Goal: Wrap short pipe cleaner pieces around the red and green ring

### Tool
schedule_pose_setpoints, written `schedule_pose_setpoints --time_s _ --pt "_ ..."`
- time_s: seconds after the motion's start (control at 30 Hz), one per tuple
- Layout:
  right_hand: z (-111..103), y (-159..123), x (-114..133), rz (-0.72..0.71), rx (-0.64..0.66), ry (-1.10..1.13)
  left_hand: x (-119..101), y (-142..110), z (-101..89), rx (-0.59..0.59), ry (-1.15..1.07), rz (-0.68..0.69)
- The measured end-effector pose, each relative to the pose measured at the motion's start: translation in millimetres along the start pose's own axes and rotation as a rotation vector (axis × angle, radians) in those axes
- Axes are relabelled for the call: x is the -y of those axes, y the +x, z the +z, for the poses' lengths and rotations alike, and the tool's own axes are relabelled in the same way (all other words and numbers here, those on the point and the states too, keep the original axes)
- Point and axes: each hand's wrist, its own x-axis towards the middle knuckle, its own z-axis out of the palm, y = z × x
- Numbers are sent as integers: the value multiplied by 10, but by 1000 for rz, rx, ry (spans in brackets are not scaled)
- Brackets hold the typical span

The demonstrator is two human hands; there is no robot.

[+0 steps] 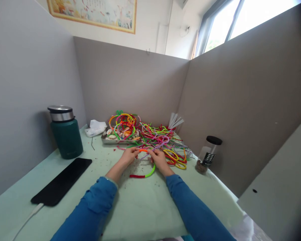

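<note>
My left hand pinches one end of an orange pipe cleaner, and my right hand grips its other side. From under the right hand a bright green and dark red pipe cleaner length curves down to the table. It looks joined to the orange part, but the fingers hide where they meet. A purple pipe cleaner passes at the right fingers; whether it is held too is unclear. Just beyond the hands lies a tangled heap of coloured pipe cleaners, with yellow and red loops to the right.
A metal tray at the back holds shells and twisted pipe-cleaner rings. On the left stand a green bottle, a phone on a cable and a tissue pack. A black-lidded jar is at right; grey partitions enclose the table.
</note>
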Motion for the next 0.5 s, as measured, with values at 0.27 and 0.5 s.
schedule_pose_setpoints --time_s 0.27,0.5 --pt "-22 41 -19 -60 -10 115 -35 -55 22 113 -11 -38" --pt "-27 34 20 -15 -38 115 43 -38 78 279 -8 -87"
